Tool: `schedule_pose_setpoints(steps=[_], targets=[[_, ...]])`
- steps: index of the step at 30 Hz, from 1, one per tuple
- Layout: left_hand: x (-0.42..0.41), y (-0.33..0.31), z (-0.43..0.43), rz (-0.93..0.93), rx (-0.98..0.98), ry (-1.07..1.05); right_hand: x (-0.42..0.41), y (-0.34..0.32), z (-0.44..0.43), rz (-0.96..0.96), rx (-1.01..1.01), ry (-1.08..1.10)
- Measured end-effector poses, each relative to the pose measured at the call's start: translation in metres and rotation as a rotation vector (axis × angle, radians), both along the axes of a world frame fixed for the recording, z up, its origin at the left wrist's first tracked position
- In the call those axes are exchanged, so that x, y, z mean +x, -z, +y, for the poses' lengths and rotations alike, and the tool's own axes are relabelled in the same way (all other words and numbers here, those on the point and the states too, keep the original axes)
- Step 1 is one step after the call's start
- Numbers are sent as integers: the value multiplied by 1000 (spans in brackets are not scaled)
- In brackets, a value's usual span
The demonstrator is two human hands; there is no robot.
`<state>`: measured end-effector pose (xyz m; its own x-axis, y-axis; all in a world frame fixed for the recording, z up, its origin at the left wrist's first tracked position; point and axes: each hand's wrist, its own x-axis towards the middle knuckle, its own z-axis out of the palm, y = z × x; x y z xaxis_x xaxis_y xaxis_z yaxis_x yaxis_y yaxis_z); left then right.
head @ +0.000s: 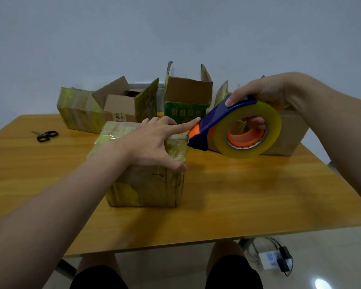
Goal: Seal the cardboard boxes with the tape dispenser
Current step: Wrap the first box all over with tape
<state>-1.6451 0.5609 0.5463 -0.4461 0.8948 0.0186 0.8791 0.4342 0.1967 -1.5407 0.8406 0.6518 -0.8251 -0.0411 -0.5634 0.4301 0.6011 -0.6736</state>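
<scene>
Flat left hand (pixel 154 140) pins the tape-wrapped cardboard box (pixel 146 190); right hand (pixel 267 90), grasping the blue-orange tape dispenser (pixel 215 119), should pull the tape taut.

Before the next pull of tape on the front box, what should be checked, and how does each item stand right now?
1. Right hand grips the tape dispenser: ok, thumb on the blue frame, fingers through the roll's core.
2. Dispenser's cutter end meets the front box at its top right edge: ok.
3. Left hand steadies the box: ok, spread over its top.
4. Left index finger clear of the cutter end: not ok, its tip touches the orange piece.
5. Tape end stuck to the box: cannot tell.
6. Front box flaps closed: ok.
</scene>
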Motion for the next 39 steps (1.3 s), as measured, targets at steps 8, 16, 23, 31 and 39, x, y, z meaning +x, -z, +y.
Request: schedule_pose_setpoints(steps=[8, 16, 23, 31, 39], targets=[[5, -3, 0, -140, 102, -12, -7, -17, -23, 24, 152, -103], [6, -4, -2, -91, 43, -23, -14, -21, -15, 24, 136, -37], [0, 0, -2, -86, 11, -18, -6, 2, 11, 45, -7, 48], [5, -4, -3, -248, 110, -46, -17, -28, -29, 69, 353, -183], [4, 3, 0, -73, 59, -75, -43, 39, -71, 36, 708, -204]])
